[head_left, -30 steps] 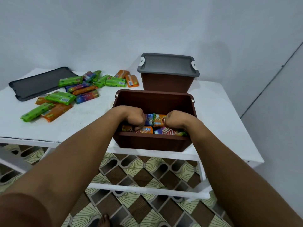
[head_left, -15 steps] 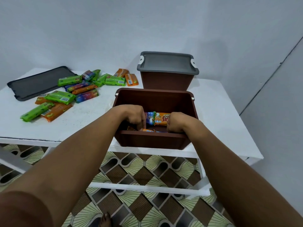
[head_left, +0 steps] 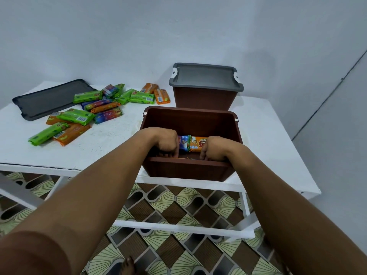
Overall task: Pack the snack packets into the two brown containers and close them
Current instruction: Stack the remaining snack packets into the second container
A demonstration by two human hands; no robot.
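Observation:
An open brown container (head_left: 190,120) stands at the table's near edge. Both my hands are inside it with fingers curled downward. My left hand (head_left: 165,141) grips the end of a blue snack packet (head_left: 184,142). My right hand (head_left: 215,147) grips the end of an orange snack packet (head_left: 198,143). The near wall hides the fingertips and the container's bottom. Behind stands the second brown container (head_left: 204,100), shut with a grey lid (head_left: 205,77). Several loose snack packets (head_left: 79,117), green, orange and blue, lie on the table to the left.
A dark grey lid (head_left: 51,99) lies flat at the table's far left corner. The white table (head_left: 264,135) sits against a pale wall, with bare surface right of the containers. Patterned floor shows below the table frame.
Both hands have drawn slightly nearer the container's front wall, still on the two packets. The front wall now hides the packets that showed on the bottom a second ago.

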